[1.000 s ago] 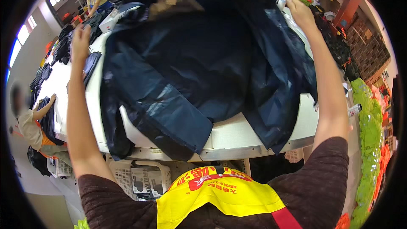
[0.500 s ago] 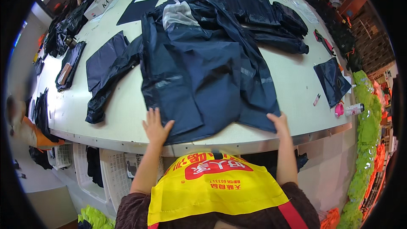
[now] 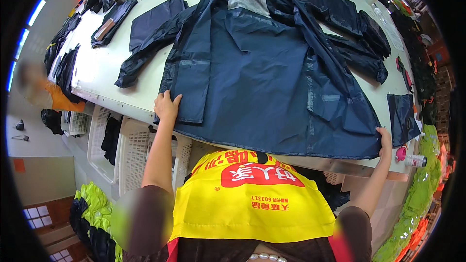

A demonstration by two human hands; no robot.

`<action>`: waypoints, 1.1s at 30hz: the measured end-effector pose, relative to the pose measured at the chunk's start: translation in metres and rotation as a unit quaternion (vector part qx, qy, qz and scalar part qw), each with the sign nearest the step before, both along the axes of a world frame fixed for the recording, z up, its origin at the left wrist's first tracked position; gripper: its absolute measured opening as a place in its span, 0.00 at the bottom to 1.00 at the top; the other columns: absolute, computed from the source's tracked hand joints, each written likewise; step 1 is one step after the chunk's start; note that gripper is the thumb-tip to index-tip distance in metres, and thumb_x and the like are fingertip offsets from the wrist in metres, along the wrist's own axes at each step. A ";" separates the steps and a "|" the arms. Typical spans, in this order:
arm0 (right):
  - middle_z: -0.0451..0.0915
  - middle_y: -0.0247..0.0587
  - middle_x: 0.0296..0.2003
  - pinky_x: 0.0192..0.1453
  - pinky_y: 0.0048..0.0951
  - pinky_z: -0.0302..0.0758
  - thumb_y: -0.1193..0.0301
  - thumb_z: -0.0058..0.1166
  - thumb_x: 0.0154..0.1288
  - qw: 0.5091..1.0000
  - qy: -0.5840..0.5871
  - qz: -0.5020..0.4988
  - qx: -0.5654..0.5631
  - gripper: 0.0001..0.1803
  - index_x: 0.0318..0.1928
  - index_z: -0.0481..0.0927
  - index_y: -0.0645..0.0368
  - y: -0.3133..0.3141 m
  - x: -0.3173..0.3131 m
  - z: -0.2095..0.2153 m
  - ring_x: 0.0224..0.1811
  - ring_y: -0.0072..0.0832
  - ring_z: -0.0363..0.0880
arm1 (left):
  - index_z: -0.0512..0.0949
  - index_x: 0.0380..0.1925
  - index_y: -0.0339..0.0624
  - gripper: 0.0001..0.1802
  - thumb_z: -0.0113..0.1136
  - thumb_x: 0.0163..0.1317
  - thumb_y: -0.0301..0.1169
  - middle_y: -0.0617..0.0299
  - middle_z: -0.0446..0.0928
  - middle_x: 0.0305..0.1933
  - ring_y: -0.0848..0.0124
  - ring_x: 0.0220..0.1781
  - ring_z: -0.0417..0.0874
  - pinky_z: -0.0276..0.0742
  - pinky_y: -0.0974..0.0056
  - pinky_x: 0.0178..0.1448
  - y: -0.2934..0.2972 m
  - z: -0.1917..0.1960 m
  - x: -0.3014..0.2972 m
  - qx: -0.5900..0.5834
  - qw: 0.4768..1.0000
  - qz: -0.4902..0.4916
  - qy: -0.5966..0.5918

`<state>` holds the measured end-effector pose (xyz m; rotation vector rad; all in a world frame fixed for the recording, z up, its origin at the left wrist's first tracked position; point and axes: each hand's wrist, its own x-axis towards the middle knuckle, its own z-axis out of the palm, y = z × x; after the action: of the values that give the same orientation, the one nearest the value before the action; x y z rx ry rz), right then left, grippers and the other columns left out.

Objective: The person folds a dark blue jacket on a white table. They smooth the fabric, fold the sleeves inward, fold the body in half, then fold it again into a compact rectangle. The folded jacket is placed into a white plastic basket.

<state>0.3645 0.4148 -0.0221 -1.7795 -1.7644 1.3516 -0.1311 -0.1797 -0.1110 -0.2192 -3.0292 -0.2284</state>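
A dark navy raincoat [image 3: 262, 77] lies spread open on the white table [image 3: 131, 98], its inside facing up and a pale mesh patch [image 3: 249, 1] near the collar. Its bottom hem runs along the table's near edge and partly hangs over it. At the hem's left corner, my left hand [image 3: 166, 107] has its fingers closed on the cloth. My right hand [image 3: 385, 141] pinches the right corner, pulling the hem wide; some fingertips are hidden by the fabric. One sleeve [image 3: 141, 63] stretches out to the left.
Folded dark pieces [image 3: 335, 9] lie at the far right, and a dark panel [image 3: 155, 19] at the left. Near the right edge are a dark pouch-like piece [image 3: 403, 119] and a bottle [image 3: 416, 160]. White plastic baskets [image 3: 133, 153] stand below the table; another person [image 3: 60, 94] is at left.
My hands have moved apart, and the raincoat's front has been pulled open wide. Its hem now reaches the table edge. The view has shifted.
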 end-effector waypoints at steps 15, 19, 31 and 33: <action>0.79 0.36 0.33 0.41 0.23 0.69 0.56 0.61 0.56 0.994 0.039 -0.029 0.096 0.24 0.41 0.81 0.66 -0.055 -0.019 0.020 0.34 0.23 0.74 | 0.75 0.30 0.46 0.04 0.54 0.58 0.32 0.57 0.77 0.30 0.56 0.31 0.79 0.74 0.55 0.36 -0.039 0.215 -0.111 0.138 0.945 -0.087 0.283; 0.80 0.36 0.33 0.41 0.22 0.69 0.55 0.62 0.56 0.990 0.018 -0.069 0.125 0.25 0.40 0.82 0.68 -0.078 -0.004 -0.011 0.35 0.23 0.74 | 0.75 0.30 0.42 0.03 0.56 0.54 0.24 0.57 0.76 0.28 0.57 0.30 0.79 0.74 0.58 0.35 0.008 0.234 -0.024 0.190 0.906 -0.235 0.298; 0.75 0.52 0.50 0.60 0.41 0.66 0.71 0.56 0.56 0.835 -0.114 0.226 0.488 0.20 0.51 0.75 0.61 -0.117 -0.156 -0.019 0.55 0.48 0.70 | 0.79 0.36 0.38 0.14 0.61 0.59 0.39 0.66 0.75 0.24 0.78 0.26 0.74 0.71 0.70 0.29 0.179 0.066 0.026 0.243 0.730 -0.341 -0.540; 0.76 0.50 0.49 0.59 0.38 0.68 0.71 0.55 0.58 0.850 0.000 0.280 0.446 0.19 0.50 0.76 0.62 -0.123 -0.214 -0.015 0.54 0.46 0.72 | 0.77 0.43 0.39 0.17 0.61 0.60 0.39 0.65 0.75 0.28 0.76 0.30 0.75 0.73 0.69 0.32 0.240 0.058 0.014 0.348 0.725 -0.327 -0.495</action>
<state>0.1505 0.2915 -0.0370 -0.7773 -2.4364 0.4513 -0.1169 0.0599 -0.0530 -1.4879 -3.1943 -2.0773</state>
